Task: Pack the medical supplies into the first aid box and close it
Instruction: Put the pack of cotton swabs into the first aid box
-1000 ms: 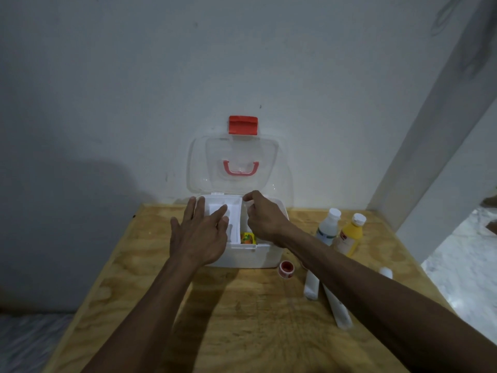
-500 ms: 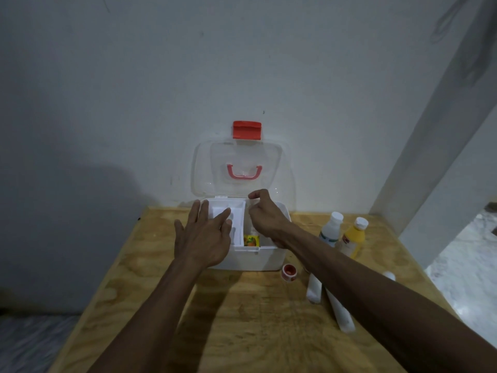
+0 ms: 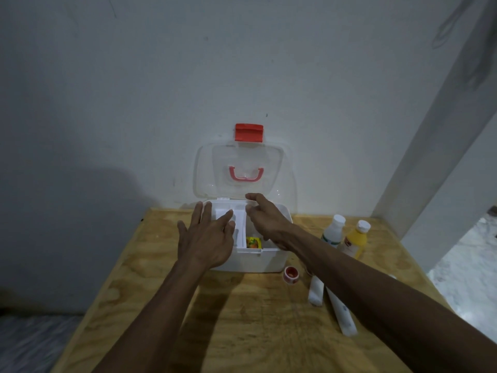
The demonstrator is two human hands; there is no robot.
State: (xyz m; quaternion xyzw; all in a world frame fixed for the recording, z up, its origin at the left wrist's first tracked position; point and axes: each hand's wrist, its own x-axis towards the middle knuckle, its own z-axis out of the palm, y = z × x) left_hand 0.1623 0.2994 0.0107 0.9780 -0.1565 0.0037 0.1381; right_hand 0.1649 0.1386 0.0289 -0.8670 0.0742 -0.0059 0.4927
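Observation:
The white first aid box (image 3: 258,262) stands at the back of the table. Its clear lid (image 3: 244,170), with a red latch and red handle, is up and leans on the wall. A white inner tray (image 3: 240,224) sits in the box, and a yellow-orange packet (image 3: 253,242) shows beside it. My left hand (image 3: 208,238) lies flat on the tray's left part with its fingers spread. My right hand (image 3: 265,220) is over the box's right part, thumb and forefinger pinched at the tray's far edge.
To the right of the box are a small red tape roll (image 3: 291,274), two white tubes (image 3: 315,290) (image 3: 341,312), a white bottle (image 3: 333,231) and a yellow bottle (image 3: 355,239). The plywood table (image 3: 242,319) ends close on the left and right. The wall is right behind the box.
Both hands stay on the tray in the box, almost unmoved. Only the camera view has shifted slightly.

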